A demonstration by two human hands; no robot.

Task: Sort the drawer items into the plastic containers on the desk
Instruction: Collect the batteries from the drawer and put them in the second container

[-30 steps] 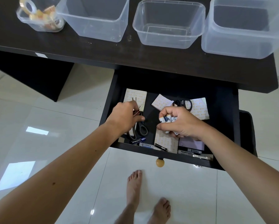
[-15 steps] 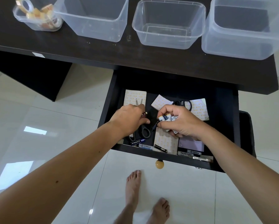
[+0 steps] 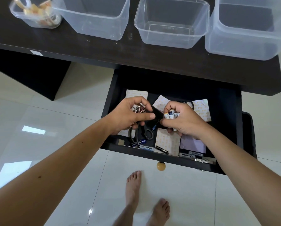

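The black drawer (image 3: 229, 111) stands pulled out under the desk. My left hand (image 3: 130, 116) is over its left part, shut on a bunch of red and silver batteries (image 3: 137, 109). My right hand (image 3: 183, 121) is beside it, shut on several white and blue batteries (image 3: 170, 115), its fingertips at a small dark battery (image 3: 155, 126). Grey-handled scissors (image 3: 141, 134) lie under my left hand. Loose batteries (image 3: 145, 146), paper pads (image 3: 167, 141) and a second pair of scissors (image 3: 189, 103) lie in the drawer. Three clear containers (image 3: 172, 22) stand empty on the desk.
A small clear tub (image 3: 37, 15) with tape rolls stands at the desk's far left. The dark desk top (image 3: 104, 51) runs above the drawer. A round wooden knob (image 3: 161, 166) sticks out of the drawer front. My bare feet (image 3: 146, 198) stand on white tiles below.
Both hands have lifted a little and turned so the batteries in them show. My left hand has come off the scissors' blades and closed toward my right hand.
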